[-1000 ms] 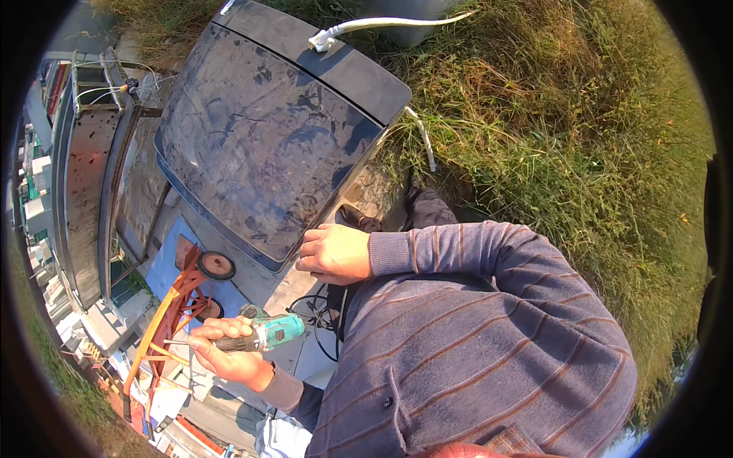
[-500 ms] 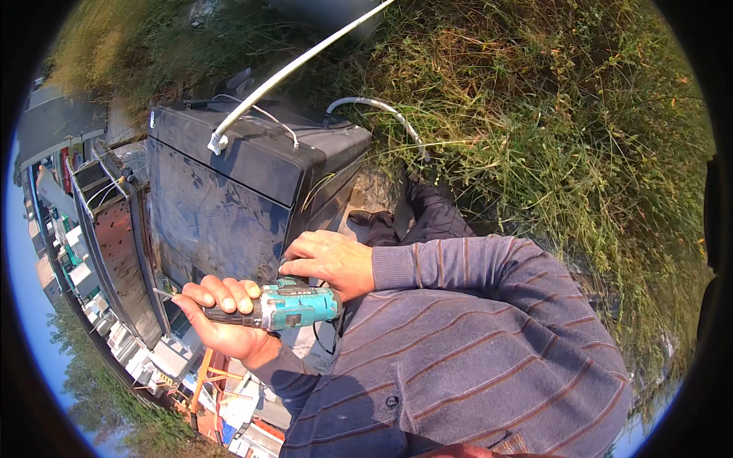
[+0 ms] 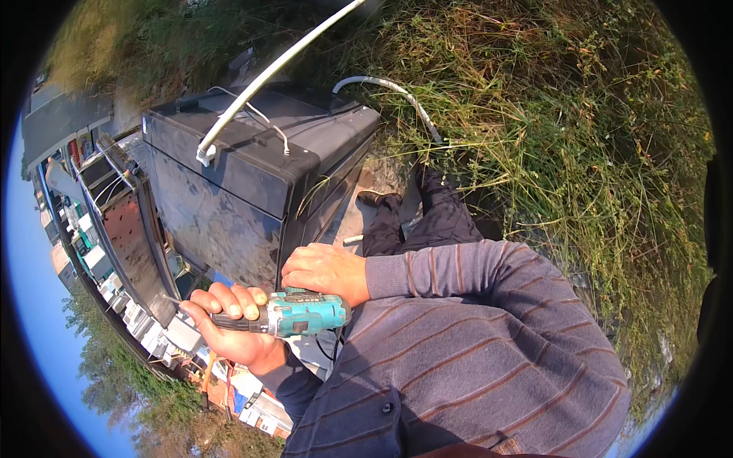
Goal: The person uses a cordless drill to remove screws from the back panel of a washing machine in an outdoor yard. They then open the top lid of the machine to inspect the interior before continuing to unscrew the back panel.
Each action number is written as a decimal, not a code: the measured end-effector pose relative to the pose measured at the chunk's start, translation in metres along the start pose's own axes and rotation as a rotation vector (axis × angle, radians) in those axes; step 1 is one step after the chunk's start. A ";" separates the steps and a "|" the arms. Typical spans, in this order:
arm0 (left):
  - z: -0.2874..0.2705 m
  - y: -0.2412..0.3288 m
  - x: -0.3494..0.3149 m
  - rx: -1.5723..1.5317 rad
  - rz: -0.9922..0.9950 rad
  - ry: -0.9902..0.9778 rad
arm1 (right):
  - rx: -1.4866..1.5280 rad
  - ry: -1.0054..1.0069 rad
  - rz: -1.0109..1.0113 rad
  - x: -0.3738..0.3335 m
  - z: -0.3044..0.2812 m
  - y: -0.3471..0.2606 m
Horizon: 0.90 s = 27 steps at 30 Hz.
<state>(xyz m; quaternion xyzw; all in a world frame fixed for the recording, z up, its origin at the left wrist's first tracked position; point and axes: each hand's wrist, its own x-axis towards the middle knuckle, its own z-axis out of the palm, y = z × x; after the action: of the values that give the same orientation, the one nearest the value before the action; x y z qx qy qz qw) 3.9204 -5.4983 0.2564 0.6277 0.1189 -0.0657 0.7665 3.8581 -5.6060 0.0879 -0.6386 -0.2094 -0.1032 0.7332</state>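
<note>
A teal and black cordless drill (image 3: 309,314) is held sideways in front of my chest, its thin bit pointing left. My left hand (image 3: 240,328) wraps round the black chuck at the drill's front end, fingers curled over the top. Against the upper side of the drill body, my right hand (image 3: 324,273) is closed round the grip, most of which it hides. Just beyond both hands stands a large black box-shaped tank (image 3: 217,206) with dusty, smeared sides.
A white pipe (image 3: 263,80) rises from the tank's top, and a curved white hose (image 3: 393,88) runs off its far side into tall grass (image 3: 534,114). A rusty metal panel (image 3: 134,237) stands at the left, with buildings far below. My legs (image 3: 427,221) are beside the tank.
The view has shifted slightly, and the drill with both hands sits a little further right and lower. Both hands keep the same hold.
</note>
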 end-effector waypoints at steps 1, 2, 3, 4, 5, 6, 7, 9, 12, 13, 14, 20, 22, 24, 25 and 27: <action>0.002 -0.002 0.000 0.003 0.000 0.005 | 0.013 -0.003 -0.002 -0.001 0.000 0.001; 0.004 -0.004 0.000 0.007 0.000 0.010 | 0.013 -0.002 0.005 -0.001 -0.001 0.002; 0.006 -0.005 0.000 0.011 0.000 0.014 | 0.015 -0.003 0.011 -0.002 -0.002 0.003; 0.008 -0.007 0.000 0.008 0.004 0.019 | 0.022 -0.004 0.019 -0.002 -0.003 0.003; 0.010 -0.009 0.000 0.015 0.008 0.028 | 0.022 0.002 0.010 -0.003 -0.004 0.004; 0.012 -0.010 0.001 0.022 0.011 0.035 | 0.027 0.009 0.004 -0.003 -0.006 0.005; 0.014 -0.011 0.001 0.021 0.016 0.041 | 0.032 0.014 0.003 -0.003 -0.008 0.006; 0.020 -0.015 0.003 0.020 0.006 0.030 | 0.017 -0.004 0.012 -0.003 -0.012 0.008; 0.028 -0.022 0.005 -0.039 -0.022 -0.040 | -0.015 -0.013 0.018 -0.005 -0.018 0.010; 0.030 -0.024 0.005 -0.019 -0.028 -0.047 | -0.025 -0.015 0.018 -0.006 -0.020 0.010; 0.033 -0.026 0.004 -0.007 -0.033 -0.065 | -0.024 -0.011 0.024 -0.008 -0.021 0.010; 0.045 -0.034 0.001 -0.016 -0.058 -0.066 | -0.018 0.007 0.035 -0.012 -0.029 0.010; 0.046 -0.033 0.002 -0.057 -0.063 -0.080 | -0.016 -0.001 0.039 -0.011 -0.031 0.009; 0.046 -0.033 0.003 -0.076 -0.066 -0.084 | -0.019 0.007 0.036 -0.010 -0.032 0.009; 0.046 -0.033 0.004 -0.075 -0.065 -0.080 | -0.006 -0.004 0.046 -0.010 -0.032 0.009; 0.047 -0.033 0.004 -0.066 -0.063 -0.066 | -0.013 0.003 0.036 -0.009 -0.032 0.010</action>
<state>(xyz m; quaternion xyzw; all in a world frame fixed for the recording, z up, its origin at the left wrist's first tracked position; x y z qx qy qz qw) 3.9205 -5.5502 0.2331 0.5953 0.1155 -0.1066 0.7880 3.8593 -5.6368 0.0722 -0.6471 -0.1961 -0.0922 0.7310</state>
